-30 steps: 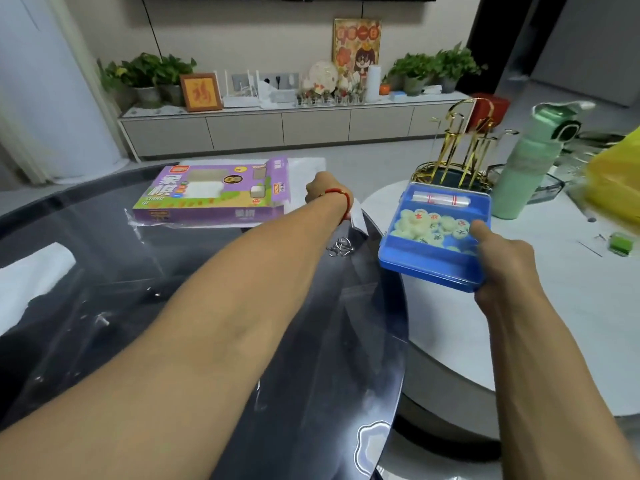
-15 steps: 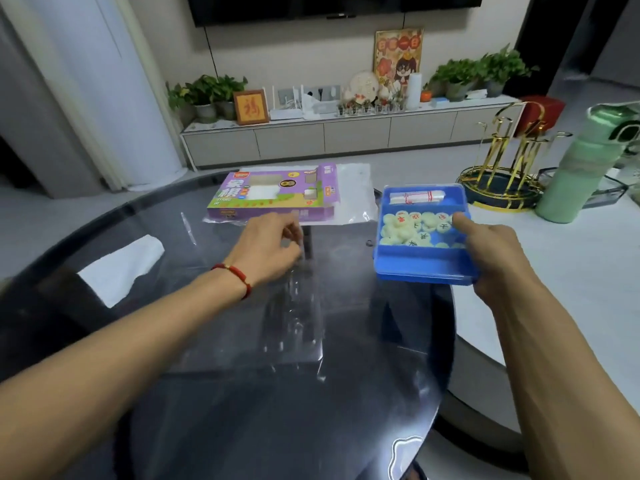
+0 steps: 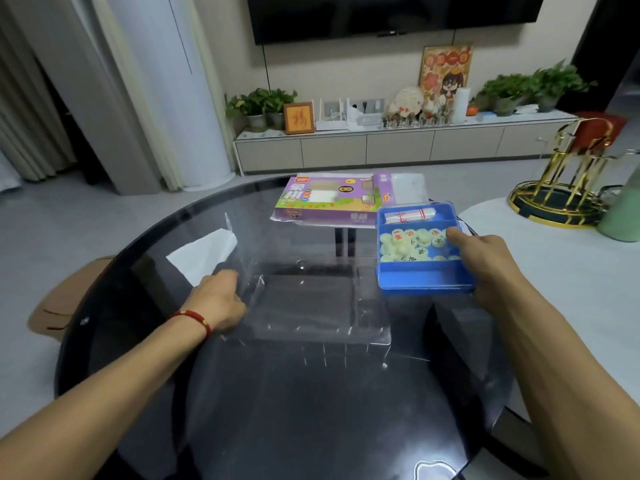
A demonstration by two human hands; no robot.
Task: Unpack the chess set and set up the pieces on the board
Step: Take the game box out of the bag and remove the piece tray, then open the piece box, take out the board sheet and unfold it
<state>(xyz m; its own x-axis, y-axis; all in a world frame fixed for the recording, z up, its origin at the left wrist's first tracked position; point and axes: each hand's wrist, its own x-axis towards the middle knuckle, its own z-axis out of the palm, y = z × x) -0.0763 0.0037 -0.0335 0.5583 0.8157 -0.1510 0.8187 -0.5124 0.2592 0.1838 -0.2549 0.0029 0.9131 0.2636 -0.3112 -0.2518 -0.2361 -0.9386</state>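
Note:
My right hand [image 3: 485, 263] grips the right side of a blue plastic tray [image 3: 426, 280], thumb over its rim. The tray holds several pale round chess pieces [image 3: 410, 245] with red and dark characters, and a rolled white sheet [image 3: 410, 215] in its far compartment. My left hand [image 3: 220, 301], with a red cord at the wrist, pinches the left edge of a clear plastic lid [image 3: 311, 303] lying on the dark glass table [image 3: 311, 410]. The purple chess set box [image 3: 332, 200] lies at the table's far edge.
A white paper [image 3: 204, 252] shows at the left of the glass. A white round table [image 3: 571, 271] adjoins on the right, with a gold rack [image 3: 561, 188] and a green bottle [image 3: 623, 213]. A cabinet with plants stands by the far wall.
My left hand has pulled back from the purple box toward me and to the left, dragging the clear lid with it. My right hand has kept hold of the blue tray over the glass table.

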